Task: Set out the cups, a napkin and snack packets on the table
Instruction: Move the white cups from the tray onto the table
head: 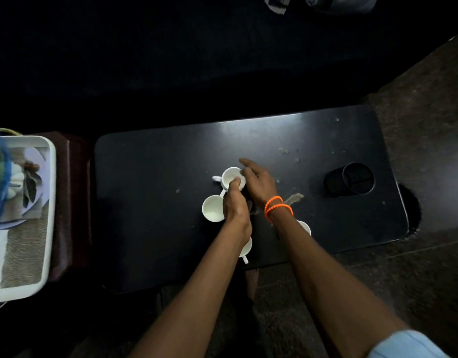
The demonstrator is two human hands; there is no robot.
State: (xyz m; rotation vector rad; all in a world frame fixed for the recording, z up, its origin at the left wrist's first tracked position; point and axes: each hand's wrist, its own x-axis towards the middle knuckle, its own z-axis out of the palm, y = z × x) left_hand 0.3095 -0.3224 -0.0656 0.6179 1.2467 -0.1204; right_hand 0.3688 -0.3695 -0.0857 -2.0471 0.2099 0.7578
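Observation:
Several white cups stand on the dark table (155, 177). My left hand (234, 202) pinches the rim of the far cup (229, 177), its thumb inside the bowl. My right hand (257, 180), with orange bead bands on the wrist, touches the same cup's right side with fingers spread. A second cup (212, 208) sits just left of my left hand. Two more cups (247, 248) (305, 226) are partly hidden under my forearms near the front edge. No napkin or snack packet lies on the table.
A white tray (50, 202) on a dark red stand at the left holds a woven mat, a printed sheet and blue-wrapped items. A black round container (357, 178) with its lid beside it sits at the table's right. The floor around is dark brown.

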